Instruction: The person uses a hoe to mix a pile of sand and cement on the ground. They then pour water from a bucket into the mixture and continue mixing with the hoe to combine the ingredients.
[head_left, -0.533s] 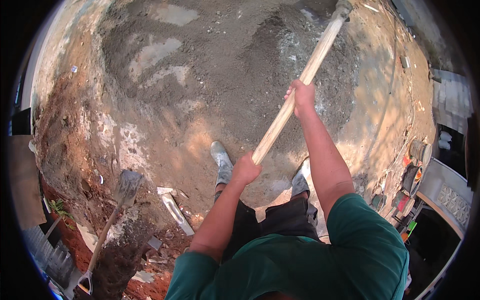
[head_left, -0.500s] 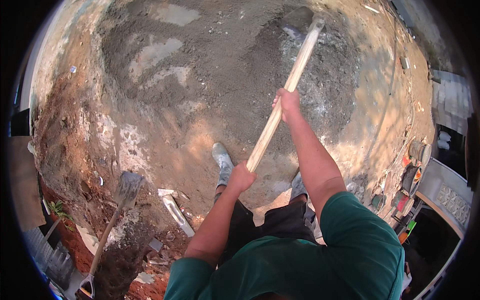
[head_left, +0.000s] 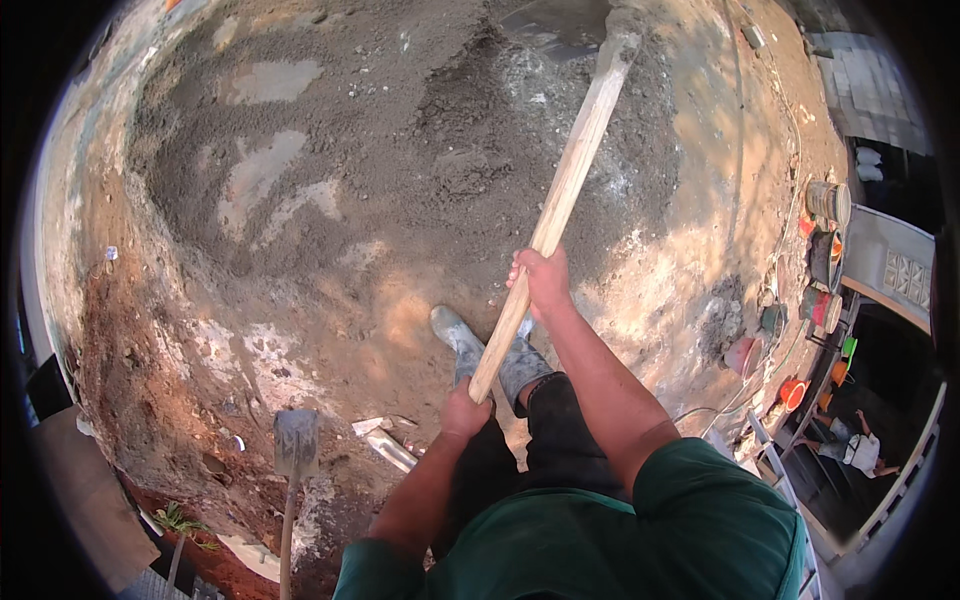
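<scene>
Both my hands grip the pale wooden handle of a hoe (head_left: 577, 165), which slants up and to the right in front of me. My left hand (head_left: 467, 410) is closed round the handle's near end, close to my knees. Further up the shaft, my right hand (head_left: 541, 280) is wrapped round it. At the far end, the wide dark metal blade is partly cut off by the upper edge of the view. It is over the grey wet mortar mix (head_left: 400, 130) spread on the ground, beside a paler powdery patch.
A shovel (head_left: 297, 445) lies at my lower left by reddish soil, with a pale offcut (head_left: 390, 450) nearby. My boots (head_left: 455, 335) stand at the mix's near edge. Several buckets (head_left: 828, 202) line the right side. Another person (head_left: 858, 450) is at the far lower right.
The hoe and both my hands have come lower in the view, nearer my body, and the blade has shifted left. My right boot now stands close beside the left one.
</scene>
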